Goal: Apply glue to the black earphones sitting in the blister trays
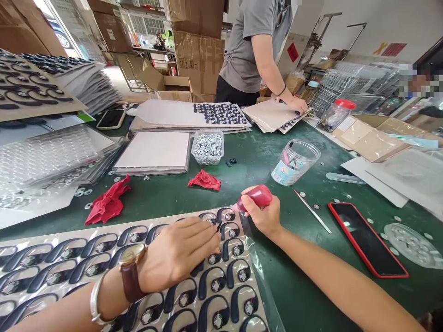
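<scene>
My left hand (pixel 183 253) lies flat, fingers stretched together, on a plastic-covered sheet (pixel 204 322) with rows of black hook-shaped pieces, each with a small shiny round part. A watch and a bangle are on that wrist. In my right hand (pixel 268 221) is a small red squeeze bottle (pixel 258 197), tilted so that its pale tip points down-left at the sheet's far right corner. The tip is close to a black hook-shaped piece (pixel 225 215) there; whether they touch I cannot tell. Red crumpled cloths (pixel 205 180) lie beyond the sheet.
A tub of small shiny discs (pixel 207 147), a clear jar (pixel 296 161), a thin white stick (pixel 313 212) and a red-edged phone (pixel 367 240) stand or lie on the green table (pixel 166 196). Across it, a person (pixel 256 55) handles stacked sheets (pixel 277 115).
</scene>
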`<action>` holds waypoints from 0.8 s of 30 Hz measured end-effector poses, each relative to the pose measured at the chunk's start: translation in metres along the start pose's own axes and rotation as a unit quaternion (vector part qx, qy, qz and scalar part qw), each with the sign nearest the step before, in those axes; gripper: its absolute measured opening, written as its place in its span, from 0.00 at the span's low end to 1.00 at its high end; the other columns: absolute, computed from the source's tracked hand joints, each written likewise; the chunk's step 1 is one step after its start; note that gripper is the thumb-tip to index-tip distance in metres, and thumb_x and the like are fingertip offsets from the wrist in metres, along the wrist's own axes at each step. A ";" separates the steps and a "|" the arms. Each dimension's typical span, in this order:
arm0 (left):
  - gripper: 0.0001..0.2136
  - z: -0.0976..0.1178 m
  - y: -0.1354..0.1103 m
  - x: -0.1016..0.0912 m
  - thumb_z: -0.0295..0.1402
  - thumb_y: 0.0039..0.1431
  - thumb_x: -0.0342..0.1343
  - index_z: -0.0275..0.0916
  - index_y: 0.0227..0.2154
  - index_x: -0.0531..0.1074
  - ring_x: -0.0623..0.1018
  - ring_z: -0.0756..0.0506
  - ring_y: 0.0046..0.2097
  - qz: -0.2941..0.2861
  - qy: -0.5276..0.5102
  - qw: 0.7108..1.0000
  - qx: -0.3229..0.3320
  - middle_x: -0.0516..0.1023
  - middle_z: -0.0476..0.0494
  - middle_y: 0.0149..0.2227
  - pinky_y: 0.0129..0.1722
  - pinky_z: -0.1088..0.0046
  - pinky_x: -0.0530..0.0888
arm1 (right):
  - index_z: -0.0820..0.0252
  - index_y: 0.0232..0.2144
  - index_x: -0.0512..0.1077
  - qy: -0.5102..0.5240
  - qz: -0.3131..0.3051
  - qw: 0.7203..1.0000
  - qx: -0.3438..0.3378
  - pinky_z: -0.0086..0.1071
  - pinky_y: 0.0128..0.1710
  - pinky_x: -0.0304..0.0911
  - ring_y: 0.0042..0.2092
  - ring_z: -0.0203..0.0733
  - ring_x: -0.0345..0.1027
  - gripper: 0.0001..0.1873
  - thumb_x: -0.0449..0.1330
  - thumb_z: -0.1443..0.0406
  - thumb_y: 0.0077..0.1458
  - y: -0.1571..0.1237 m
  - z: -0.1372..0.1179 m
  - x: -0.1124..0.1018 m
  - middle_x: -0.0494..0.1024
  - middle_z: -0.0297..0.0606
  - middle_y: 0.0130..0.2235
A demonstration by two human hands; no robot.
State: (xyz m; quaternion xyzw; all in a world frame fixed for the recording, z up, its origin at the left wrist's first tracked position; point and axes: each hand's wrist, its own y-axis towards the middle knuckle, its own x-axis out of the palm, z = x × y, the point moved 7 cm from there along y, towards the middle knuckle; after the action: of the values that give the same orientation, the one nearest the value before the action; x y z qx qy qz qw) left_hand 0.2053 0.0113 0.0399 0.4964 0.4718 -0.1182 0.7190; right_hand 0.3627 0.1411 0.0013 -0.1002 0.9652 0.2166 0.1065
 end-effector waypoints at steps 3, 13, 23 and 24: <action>0.12 0.004 0.008 0.012 0.26 0.68 0.44 0.30 0.44 0.73 0.80 0.44 0.43 -0.006 0.040 0.999 0.027 0.81 0.39 0.40 0.44 0.66 0.78 | 0.60 0.29 0.73 -0.011 0.009 1.000 -0.006 0.30 0.26 0.71 0.22 0.38 0.73 0.12 0.63 0.57 0.54 -0.006 0.009 -0.005 0.78 0.34 0.24; 0.12 0.004 0.008 0.027 0.24 0.67 0.43 0.30 0.44 0.72 0.80 0.44 0.44 -0.027 0.056 0.997 0.036 0.81 0.38 0.40 0.46 0.66 0.76 | 0.58 0.31 0.74 -0.073 -0.040 0.996 -0.022 0.33 0.35 0.72 0.29 0.41 0.75 0.11 0.65 0.56 0.53 -0.008 0.006 0.005 0.80 0.36 0.27; 0.10 -0.002 0.009 0.027 0.28 0.68 0.45 0.32 0.44 0.71 0.80 0.44 0.41 -0.013 0.025 1.000 -0.006 0.81 0.39 0.40 0.43 0.66 0.77 | 0.58 0.27 0.74 -0.132 -0.030 0.985 -0.102 0.32 0.34 0.70 0.31 0.39 0.75 0.11 0.64 0.57 0.54 -0.009 -0.008 0.005 0.80 0.37 0.32; 0.10 -0.003 0.009 0.027 0.27 0.67 0.47 0.32 0.44 0.71 0.80 0.44 0.42 -0.016 0.021 1.000 -0.012 0.81 0.39 0.40 0.43 0.66 0.77 | 0.58 0.27 0.74 -0.140 -0.021 0.984 -0.104 0.32 0.34 0.70 0.31 0.40 0.75 0.11 0.64 0.57 0.54 -0.009 -0.009 0.003 0.80 0.37 0.31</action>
State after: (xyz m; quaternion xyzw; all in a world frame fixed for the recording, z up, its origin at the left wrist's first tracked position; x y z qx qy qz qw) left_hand 0.2240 0.0263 0.0236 0.4827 0.4959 -0.1135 0.7129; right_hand 0.3602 0.1291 0.0048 -0.1000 0.9105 0.3257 0.2342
